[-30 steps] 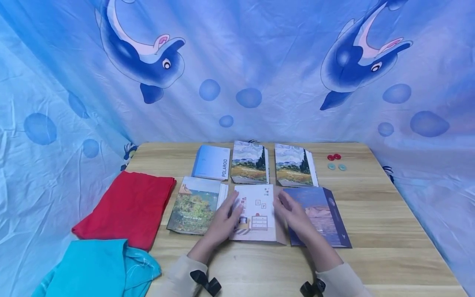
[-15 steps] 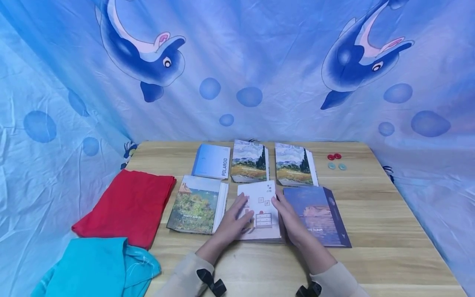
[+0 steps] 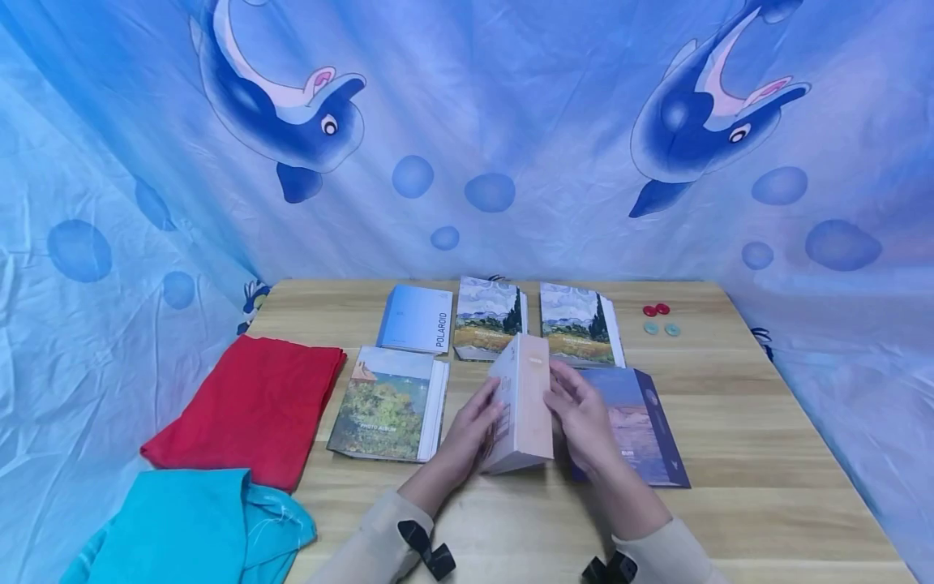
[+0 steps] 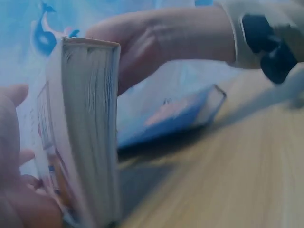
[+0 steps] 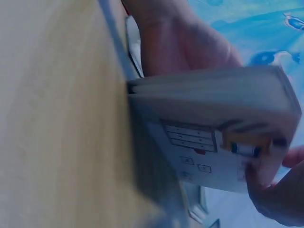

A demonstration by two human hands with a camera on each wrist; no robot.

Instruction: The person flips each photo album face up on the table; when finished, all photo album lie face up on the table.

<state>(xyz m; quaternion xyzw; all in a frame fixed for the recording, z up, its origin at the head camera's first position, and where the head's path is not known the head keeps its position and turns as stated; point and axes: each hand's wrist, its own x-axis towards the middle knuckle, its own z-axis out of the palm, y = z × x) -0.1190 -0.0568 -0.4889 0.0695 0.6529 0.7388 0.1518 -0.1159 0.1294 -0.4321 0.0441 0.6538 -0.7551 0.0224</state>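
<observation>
A thick white photo album (image 3: pixel 520 405) with a room drawing on its cover stands tilted on edge between both hands. Its pale spine faces right in the head view. My left hand (image 3: pixel 470 434) holds it from the drawing side, thumb against the cover. On the spine side, my right hand (image 3: pixel 584 418) grips it with bent fingers. The left wrist view shows the page edges of the album (image 4: pixel 90 128) between its two covers. In the right wrist view, the drawn chest of drawers shows on the album (image 5: pixel 209 137).
A green landscape album (image 3: pixel 387 405) lies left and a purple-blue one (image 3: pixel 627 422) right. Behind are a blue POLAROID album (image 3: pixel 416 318) and two wheat-field albums (image 3: pixel 489 316). Red cloth (image 3: pixel 248 405) and turquoise cloth (image 3: pixel 182 527) lie left; red and pale-green buttons (image 3: pixel 651 328) back right.
The white album lay flat between the hands one second ago. It has shifted slightly right and been tipped up, its spine now showing. The other albums have stayed put.
</observation>
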